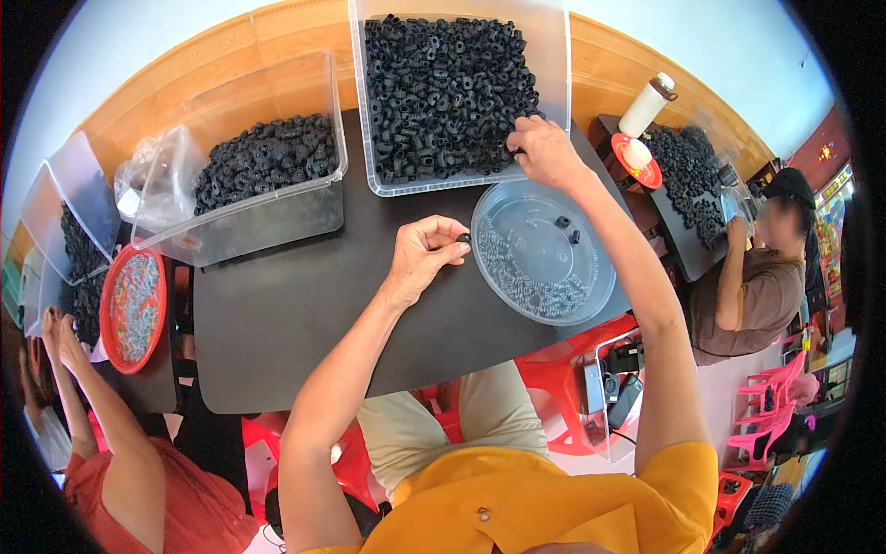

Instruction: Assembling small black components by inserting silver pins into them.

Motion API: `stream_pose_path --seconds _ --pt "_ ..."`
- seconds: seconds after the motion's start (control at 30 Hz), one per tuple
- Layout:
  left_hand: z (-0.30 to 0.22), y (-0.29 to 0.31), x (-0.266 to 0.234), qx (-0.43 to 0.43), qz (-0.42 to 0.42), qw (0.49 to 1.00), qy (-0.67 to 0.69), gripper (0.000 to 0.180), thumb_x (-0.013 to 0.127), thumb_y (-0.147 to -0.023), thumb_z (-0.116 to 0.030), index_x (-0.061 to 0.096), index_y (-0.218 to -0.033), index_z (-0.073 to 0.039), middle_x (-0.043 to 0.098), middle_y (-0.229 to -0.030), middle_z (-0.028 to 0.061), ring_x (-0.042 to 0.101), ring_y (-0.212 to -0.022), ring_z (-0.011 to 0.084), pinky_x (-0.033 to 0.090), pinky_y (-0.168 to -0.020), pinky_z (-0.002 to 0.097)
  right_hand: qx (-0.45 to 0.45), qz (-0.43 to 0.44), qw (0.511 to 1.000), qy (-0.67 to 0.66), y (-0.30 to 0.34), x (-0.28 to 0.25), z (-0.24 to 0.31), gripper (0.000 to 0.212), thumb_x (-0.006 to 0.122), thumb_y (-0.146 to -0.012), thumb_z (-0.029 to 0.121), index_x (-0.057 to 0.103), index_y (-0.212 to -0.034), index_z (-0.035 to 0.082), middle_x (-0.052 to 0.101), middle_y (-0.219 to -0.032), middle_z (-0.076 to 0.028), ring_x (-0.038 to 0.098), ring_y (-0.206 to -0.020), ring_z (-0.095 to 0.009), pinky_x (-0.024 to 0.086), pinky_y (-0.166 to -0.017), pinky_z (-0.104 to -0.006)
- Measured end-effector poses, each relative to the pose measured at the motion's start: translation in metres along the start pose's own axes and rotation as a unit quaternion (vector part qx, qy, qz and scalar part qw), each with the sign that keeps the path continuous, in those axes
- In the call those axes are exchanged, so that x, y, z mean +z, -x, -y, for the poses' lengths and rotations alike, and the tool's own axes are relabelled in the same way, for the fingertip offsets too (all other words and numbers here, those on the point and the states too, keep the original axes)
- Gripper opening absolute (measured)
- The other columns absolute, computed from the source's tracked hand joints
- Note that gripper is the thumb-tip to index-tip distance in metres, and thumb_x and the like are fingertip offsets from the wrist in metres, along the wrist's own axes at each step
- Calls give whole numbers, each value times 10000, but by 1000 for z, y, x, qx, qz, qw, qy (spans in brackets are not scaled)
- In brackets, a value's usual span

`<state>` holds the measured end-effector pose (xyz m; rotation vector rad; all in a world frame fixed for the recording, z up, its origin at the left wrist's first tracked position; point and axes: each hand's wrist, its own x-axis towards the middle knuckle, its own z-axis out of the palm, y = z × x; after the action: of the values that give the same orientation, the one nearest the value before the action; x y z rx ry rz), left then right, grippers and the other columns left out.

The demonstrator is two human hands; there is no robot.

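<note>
My left hand (425, 259) is above the dark table, pinching a small black plastic part (463, 239) between thumb and fingertips. Up at the right front corner of a large clear bin (434, 188), my right hand (550, 155) has its fingers curled closed on one of the black plastic parts at the bin's edge. Many such black parts (443, 92) fill that bin. Under my right forearm lies a round clear plastic tray (531, 208), left of which my left fingertips hover. Small metal springs (544, 297) and two black parts (569, 229) lie in it.
A second clear bin (277, 217) of black parts stands on the left, with a plastic bag (173, 175). Co-workers sit at side tables: one left by a red basin (115, 346), one right (752, 286) near a white bottle (646, 106). Red stools (563, 379) are below the table.
</note>
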<state>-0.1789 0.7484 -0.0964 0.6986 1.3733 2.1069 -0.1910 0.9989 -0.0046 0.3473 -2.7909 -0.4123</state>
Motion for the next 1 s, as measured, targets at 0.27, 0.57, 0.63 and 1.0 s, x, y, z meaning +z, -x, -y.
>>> stream_pose_path --seconds 0.27,0.57,0.63,1.0 --pt "1 0 -2 -3 10 1000 -3 150 636 -774 -12 599 -918 -32 633 -854 41 625 -771 119 521 -654 242 198 -55 847 -490 16 -10 -15 136 677 -670 46 647 -799 16 600 -670 -13 535 -615 -63 447 -608 -219" --pt "-14 8 2 14 19 998 64 171 645 -773 -33 600 -937 -43 629 -856 38 628 -787 127 524 -647 232 196 -19 601 -775 58 -42 41 140 599 -792 65 563 -922 26 629 -848 -92 626 -746 -165 517 -704 -294" --pt "-15 9 4 17 33 998 57 171 644 -773 -32 600 -938 -45 630 -857 38 629 -788 127 523 -637 224 211 -36 521 -826 73 -34 50 132 587 -790 52 558 -915 24 626 -861 -106 628 -759 -184 521 -721 -307" --pt "-9 12 7 2 37 998 45 164 633 -770 -31 607 -931 -31 629 -854 44 628 -772 122 518 -630 242 282 -202 448 -824 121 -14 48 138 588 -766 -3 521 -656 44 637 -828 -145 649 -732 -212 560 -659 -312"
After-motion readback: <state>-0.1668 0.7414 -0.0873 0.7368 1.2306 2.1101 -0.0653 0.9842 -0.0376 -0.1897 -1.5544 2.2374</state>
